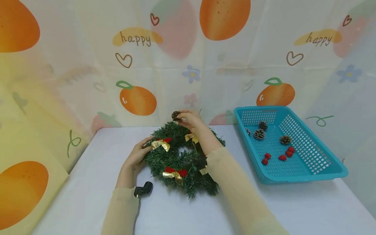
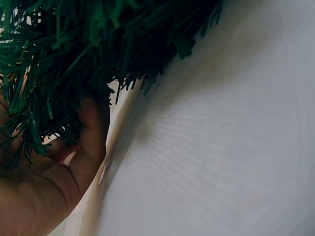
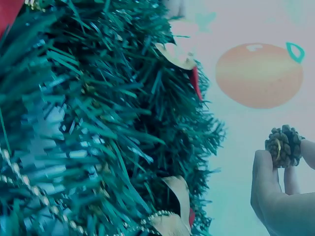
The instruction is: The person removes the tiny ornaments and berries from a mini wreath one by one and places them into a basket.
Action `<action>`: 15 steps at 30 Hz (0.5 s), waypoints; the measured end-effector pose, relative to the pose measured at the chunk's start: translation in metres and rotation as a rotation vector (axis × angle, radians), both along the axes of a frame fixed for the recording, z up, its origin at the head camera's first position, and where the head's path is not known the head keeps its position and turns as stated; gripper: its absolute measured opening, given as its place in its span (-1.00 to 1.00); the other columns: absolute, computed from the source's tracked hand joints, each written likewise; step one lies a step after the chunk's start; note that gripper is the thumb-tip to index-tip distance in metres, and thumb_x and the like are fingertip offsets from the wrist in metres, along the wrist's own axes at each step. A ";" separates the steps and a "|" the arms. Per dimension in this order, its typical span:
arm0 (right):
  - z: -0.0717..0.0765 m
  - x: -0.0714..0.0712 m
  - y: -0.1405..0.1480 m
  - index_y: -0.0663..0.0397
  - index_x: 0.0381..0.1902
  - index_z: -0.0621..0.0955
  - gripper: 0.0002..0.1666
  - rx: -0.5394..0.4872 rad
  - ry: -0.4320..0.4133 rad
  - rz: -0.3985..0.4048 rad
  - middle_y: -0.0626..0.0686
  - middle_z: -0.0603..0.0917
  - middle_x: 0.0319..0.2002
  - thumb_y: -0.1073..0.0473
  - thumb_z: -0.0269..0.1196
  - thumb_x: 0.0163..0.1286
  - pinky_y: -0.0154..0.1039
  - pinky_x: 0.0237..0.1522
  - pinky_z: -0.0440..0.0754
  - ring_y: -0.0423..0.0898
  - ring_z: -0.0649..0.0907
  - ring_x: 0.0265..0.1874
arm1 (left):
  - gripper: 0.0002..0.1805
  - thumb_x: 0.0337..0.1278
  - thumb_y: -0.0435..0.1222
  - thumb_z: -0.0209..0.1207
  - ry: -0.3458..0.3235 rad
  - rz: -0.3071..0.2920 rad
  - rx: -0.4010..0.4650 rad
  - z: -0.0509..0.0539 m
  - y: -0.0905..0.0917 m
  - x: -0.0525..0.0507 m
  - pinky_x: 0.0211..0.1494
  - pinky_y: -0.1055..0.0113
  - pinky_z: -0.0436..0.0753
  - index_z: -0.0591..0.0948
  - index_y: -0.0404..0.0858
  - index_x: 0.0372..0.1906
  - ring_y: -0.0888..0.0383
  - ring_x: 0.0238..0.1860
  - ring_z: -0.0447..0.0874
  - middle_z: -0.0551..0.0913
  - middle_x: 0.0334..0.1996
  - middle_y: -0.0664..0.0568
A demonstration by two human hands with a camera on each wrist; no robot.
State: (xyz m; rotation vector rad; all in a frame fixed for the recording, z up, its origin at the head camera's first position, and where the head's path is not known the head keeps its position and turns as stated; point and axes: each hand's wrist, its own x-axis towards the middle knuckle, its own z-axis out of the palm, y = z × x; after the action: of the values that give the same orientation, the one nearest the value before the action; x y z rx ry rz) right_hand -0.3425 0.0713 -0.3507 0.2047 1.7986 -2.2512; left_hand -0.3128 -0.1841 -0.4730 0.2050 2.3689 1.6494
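Observation:
A green wreath [image 1: 167,155] with red and gold bows [image 1: 174,174] lies on the white table. My left hand [image 1: 137,156] holds its left edge, and in the left wrist view fingers [image 2: 91,132] curl into the green needles, which hide their tips. Above the wreath's far side, my right hand [image 1: 192,121] pinches a brown pine cone [image 1: 175,116] between thumb and fingertips. The right wrist view shows that pine cone [image 3: 284,146] apart from the needles, with a thin golden loop on it. My right forearm covers part of the wreath's right side.
A blue plastic basket [image 1: 252,163] stands at the right, holding several pine cones [image 1: 259,134] and several red berries [image 1: 282,157]. A cloth printed with fruit [image 1: 217,85] hangs behind the table. A string of gold beads [image 3: 44,199] runs over the wreath.

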 end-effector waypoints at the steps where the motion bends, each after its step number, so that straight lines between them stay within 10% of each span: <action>1: 0.001 0.000 0.002 0.16 0.35 0.47 -0.44 -0.003 0.002 -0.004 0.17 0.34 0.45 0.38 0.18 0.39 -0.11 0.37 0.50 0.14 0.43 0.41 | -0.36 0.41 -0.29 -0.02 0.000 -0.001 0.000 0.000 0.000 0.000 0.51 -0.25 0.21 0.20 -0.10 0.54 -0.38 0.55 -0.03 -0.05 0.61 -0.20; 15: 0.022 -0.004 0.047 0.19 0.39 0.41 -0.41 -0.088 0.036 -0.071 0.18 0.31 0.46 0.40 0.14 0.42 -0.16 0.40 0.47 0.12 0.43 0.41 | -0.36 0.42 -0.29 -0.02 -0.013 0.004 0.024 0.002 0.001 0.002 0.45 -0.18 0.34 0.19 -0.06 0.55 -0.35 0.51 0.13 -0.01 0.59 -0.22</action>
State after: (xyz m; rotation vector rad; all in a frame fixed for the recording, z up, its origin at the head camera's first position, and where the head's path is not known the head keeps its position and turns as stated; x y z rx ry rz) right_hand -0.3468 0.1178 -0.3286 0.2162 1.7307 -2.3915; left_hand -0.3110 -0.1828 -0.4710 0.1937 2.3427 1.6768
